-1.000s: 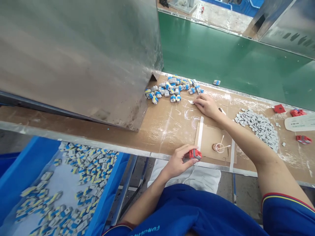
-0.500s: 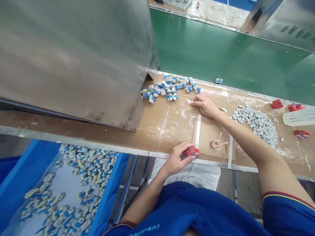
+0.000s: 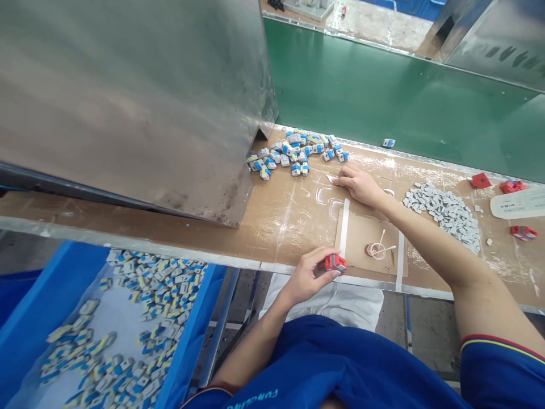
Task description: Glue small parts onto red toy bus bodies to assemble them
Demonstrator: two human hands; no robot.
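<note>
My left hand [image 3: 310, 276] is closed on a small red and grey toy vehicle [image 3: 336, 263] at the bench's front edge. Farther forward, my right hand [image 3: 356, 183] pinches a small white piece [image 3: 330, 178], possibly paper or a wipe, close to the bench top. A pile of small blue, white and yellow toy parts [image 3: 293, 150] lies just beyond it to the left. Between my arms sits a cardboard sheet [image 3: 361, 233], taped down, with a small clear cup [image 3: 376, 250] on it. Two cotton-tipped sticks stand in the cup.
A large metal panel [image 3: 128, 102] blocks the left side. Behind the bench runs a green conveyor belt [image 3: 374, 91] carrying one part [image 3: 389, 143]. Small grey pieces [image 3: 445, 213] are heaped at right, near red parts [image 3: 481, 180]. A blue bin [image 3: 55, 278] of parts stands lower left.
The part on the green belt has shifted slightly right. The whole view has moved a little; both hands keep nearly the same place and hold.
</note>
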